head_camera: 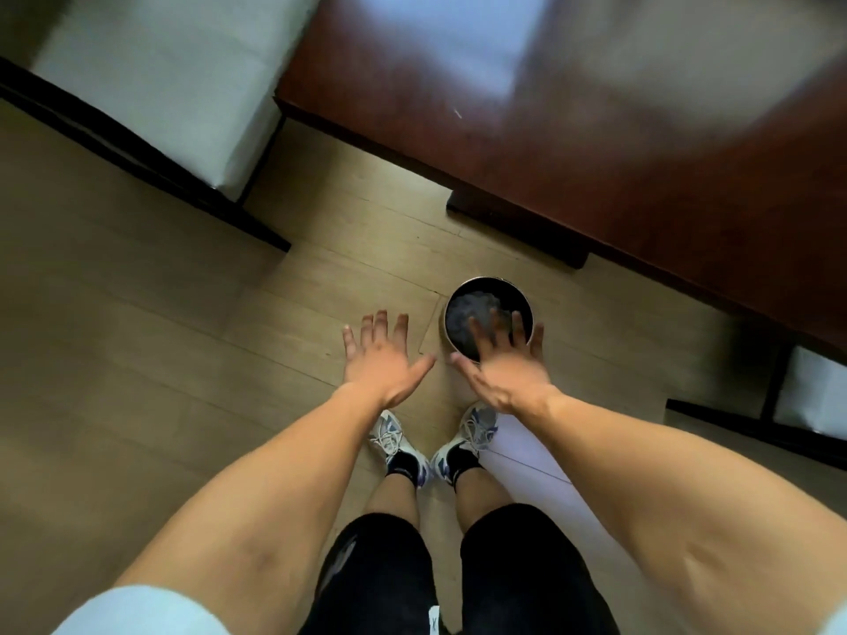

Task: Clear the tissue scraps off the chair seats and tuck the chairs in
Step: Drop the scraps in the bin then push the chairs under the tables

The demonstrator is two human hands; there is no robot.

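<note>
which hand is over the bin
The right hand: its spread fingers overlap the round black bin; the left hand is above bare floor beside it.

Open wooden floor [137, 359] is seen to the left and ahead of the feet. Passage ahead is bounded by the dark wooden table [596, 144], whose foot [518, 231] stands just beyond a round bin [489, 313]. The left side is blocked by a white-seated chair [151, 98]; another chair [816, 401] stands at the right edge.
</note>
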